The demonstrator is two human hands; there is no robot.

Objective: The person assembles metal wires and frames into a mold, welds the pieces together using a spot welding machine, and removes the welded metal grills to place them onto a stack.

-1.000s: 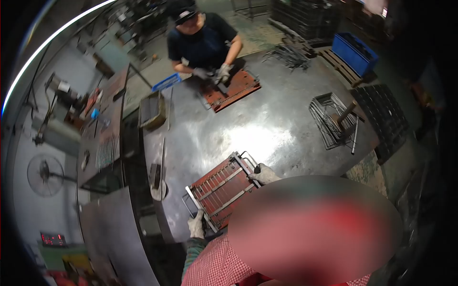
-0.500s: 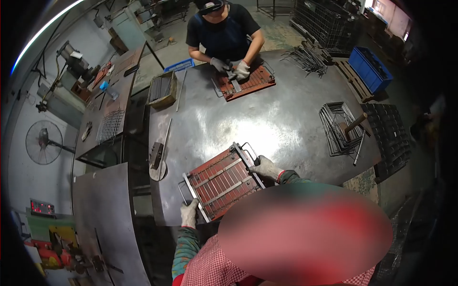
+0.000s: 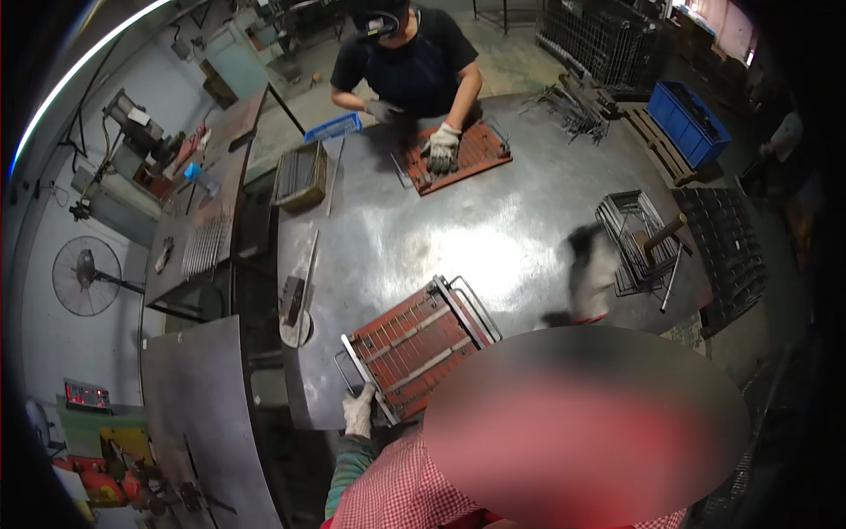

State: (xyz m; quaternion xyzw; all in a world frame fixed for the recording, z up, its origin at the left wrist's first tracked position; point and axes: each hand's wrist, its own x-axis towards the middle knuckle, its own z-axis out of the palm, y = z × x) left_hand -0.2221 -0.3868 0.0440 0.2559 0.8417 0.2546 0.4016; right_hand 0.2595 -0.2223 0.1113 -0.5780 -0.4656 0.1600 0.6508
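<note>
A red rectangular fixture [image 3: 412, 351] with thin wires and flat metal bars across it lies at the table's near edge. Its left end bar is gripped by my gloved left hand [image 3: 359, 412], thumb on top. My right hand [image 3: 595, 274], gloved and smeared by motion, is off the fixture, just left of a stack of bent wire frames [image 3: 627, 238]; its fingers are too blurred to read. A wooden-looking handle [image 3: 663, 231] slants over those frames. At the fixture's right end a wire loop handle stands out.
Across the metal table [image 3: 370, 251], a co-worker's gloved hand [image 3: 442, 148] rests on a second red fixture [image 3: 476, 157]. A bin of rods [image 3: 300, 174] stands at the left edge, near a long rod and dark block [image 3: 292, 300]. Loose wires [image 3: 573, 113] lie at the far right.
My right hand has let go of the fixture's right end and moved right toward the wire frames. My left hand stays on the left end. The co-worker's hands have moved apart.
</note>
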